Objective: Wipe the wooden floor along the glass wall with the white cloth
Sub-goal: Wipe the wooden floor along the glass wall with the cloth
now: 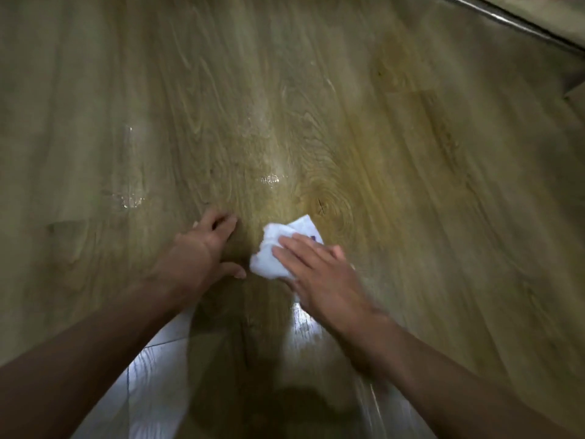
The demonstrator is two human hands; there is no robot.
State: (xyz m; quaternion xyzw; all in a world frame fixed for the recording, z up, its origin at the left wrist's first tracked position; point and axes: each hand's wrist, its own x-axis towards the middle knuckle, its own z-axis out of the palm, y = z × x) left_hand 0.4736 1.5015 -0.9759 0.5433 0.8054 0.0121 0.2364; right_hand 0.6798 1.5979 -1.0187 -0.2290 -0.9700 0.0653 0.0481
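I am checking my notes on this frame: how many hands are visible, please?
2. The left hand rests on the wooden floor, left of the white cloth. The right hand presses flat on that cloth. No other seems hidden.

Wooden floor (411, 185) spreading all round me, yellow-brown planks, grain running away from me. Dark knot (320, 205) showing near middle. Wet streaks (133, 201) glinting off to my left. Metal rail (506, 19) crossing top right corner. Pale light (152, 384) reflecting off boards close under me, dark shadow (285, 407) lying beside it.
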